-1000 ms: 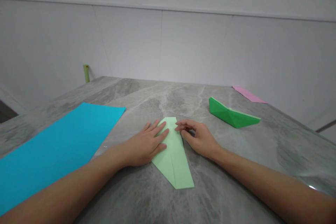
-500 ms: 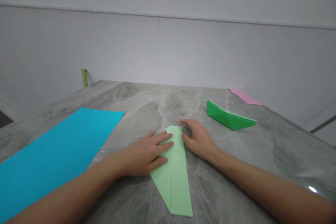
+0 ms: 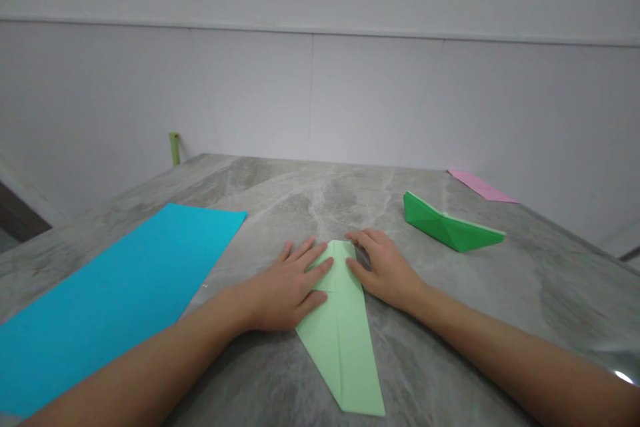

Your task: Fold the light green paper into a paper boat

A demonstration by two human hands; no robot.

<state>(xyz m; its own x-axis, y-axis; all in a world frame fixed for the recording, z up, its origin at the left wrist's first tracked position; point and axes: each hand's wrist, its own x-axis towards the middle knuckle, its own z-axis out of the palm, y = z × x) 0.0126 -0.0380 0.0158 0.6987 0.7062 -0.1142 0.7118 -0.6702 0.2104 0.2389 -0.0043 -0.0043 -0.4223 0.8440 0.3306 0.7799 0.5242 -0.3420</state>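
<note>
paper: light green folded paper [image 3: 345, 347], long narrow dart shape with a centre crease, matte, flat on the counter [image 3: 450, 320], grey veined stone
left hand [image 3: 283, 287]: flat, fingers spread, pressing the paper's far left part
right hand [image 3: 383, 267]: fingers loosely bent, tips touching the paper's far right edge
left of paper: blue sheet [image 3: 125, 287], smooth rectangle
far right of paper: dark green folded boat [image 3: 450, 227]; pink sheet [image 3: 480, 185] beyond it

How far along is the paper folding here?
Done: a dark green folded piece sits at the right, and the light green paper already has a pointed shape with a centre crease. In hand: left hand and right hand press its far end flat. Left: blue sheet and pink sheet lie unfolded.
</note>
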